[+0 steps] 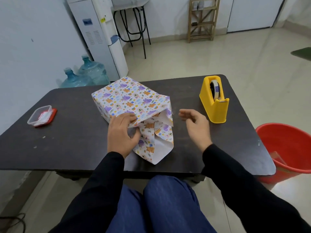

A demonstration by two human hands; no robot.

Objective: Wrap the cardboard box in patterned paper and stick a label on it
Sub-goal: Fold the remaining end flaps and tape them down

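Note:
The box [127, 96], covered in white paper printed with purple and orange animals, lies in the middle of the dark table [70, 142]. Its near end is open, and loose paper flaps [156, 145] spread toward me on the tabletop. My left hand [122, 132] presses and pinches the left flap at the box's near corner. To the right of the open end my right hand [196, 125] hovers with fingers apart, holding nothing. A yellow tape dispenser [214, 100] with a patterned tape roll stands just beyond my right hand.
A small clear plastic container with a red lid [42, 116] sits at the table's left. A red bucket [289, 150] stands on the floor beside the table's right edge. Water bottles [85, 74] and a dispenser are behind the table on the left.

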